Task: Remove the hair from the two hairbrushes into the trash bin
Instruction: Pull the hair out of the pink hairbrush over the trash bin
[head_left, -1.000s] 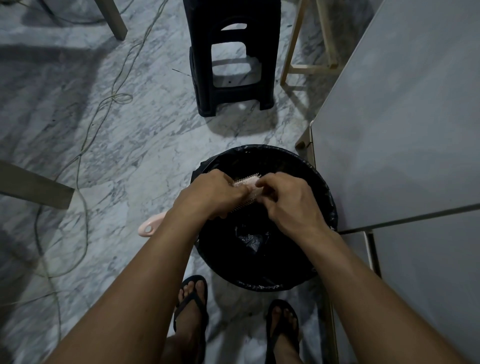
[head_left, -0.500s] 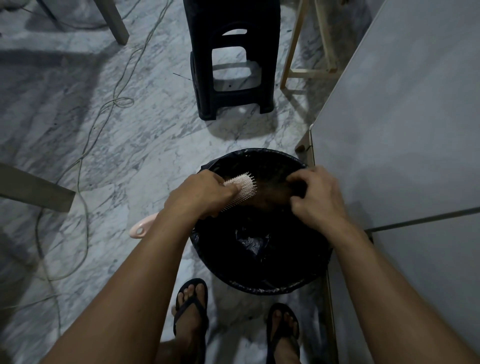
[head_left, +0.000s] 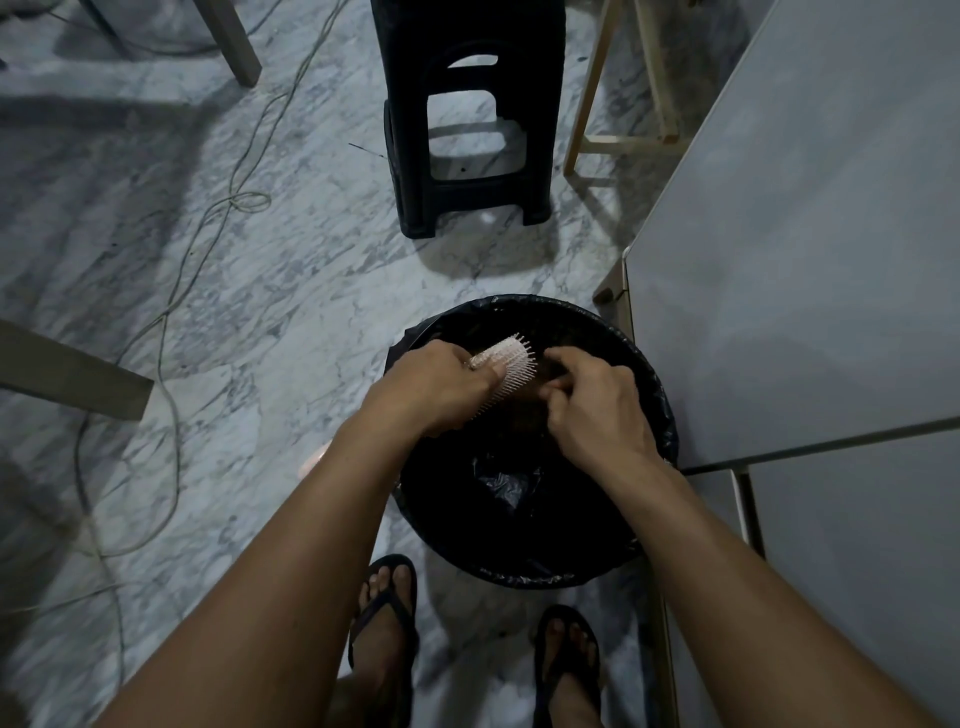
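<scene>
Hairbrush (head_left: 506, 364): pink, over my trash bin (head_left: 613, 564), long axis diagonal, head up-right, bristles toward my right hand
Left hand (head_left: 441, 387): clamped round brush
Right hand (head_left: 592, 400): fingertips pinched on dark hair (head_left: 540, 382) at bristles
Edges: grey table (head_left: 789, 260) touches bin's right rim; black stool (head_left: 467, 119) beyond
Room: open marble floor (head_left: 260, 312) left

A home room: marble floor (head_left: 260, 312), black plastic stool (head_left: 467, 119), lined trash bin (head_left: 649, 415), loose cables (head_left: 171, 312).
</scene>
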